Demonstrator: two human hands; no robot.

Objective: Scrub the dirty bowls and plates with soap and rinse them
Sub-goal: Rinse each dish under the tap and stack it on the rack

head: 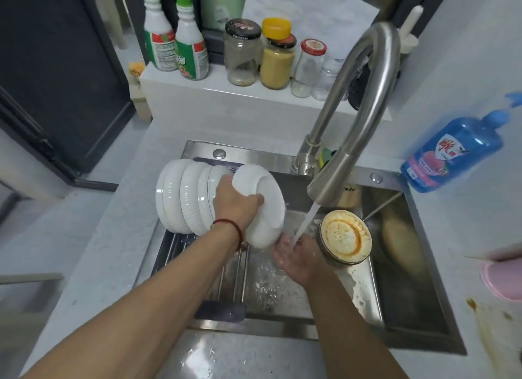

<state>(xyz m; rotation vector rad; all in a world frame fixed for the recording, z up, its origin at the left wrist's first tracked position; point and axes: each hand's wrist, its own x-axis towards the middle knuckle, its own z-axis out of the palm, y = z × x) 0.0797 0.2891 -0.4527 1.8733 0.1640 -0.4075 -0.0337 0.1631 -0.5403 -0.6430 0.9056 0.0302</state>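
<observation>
White bowl [261, 206] on edge, underside up-right

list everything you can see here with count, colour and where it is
clean ribbed bowls: about four, white, on edge on the rack at the sink's left
smooth held bowl: one, white, beside that row
dirty bowl: one, orange-stained, in the sink under the tap
steel gooseneck tap: one, silver, running
steel sink: one, silver
soap pump bottle: one, blue, right counter
cleaner bottles: two, white and green, back ledge
jars: about five, mostly glass, back ledge
left hand: grips the held bowl
right hand: open under the water
</observation>
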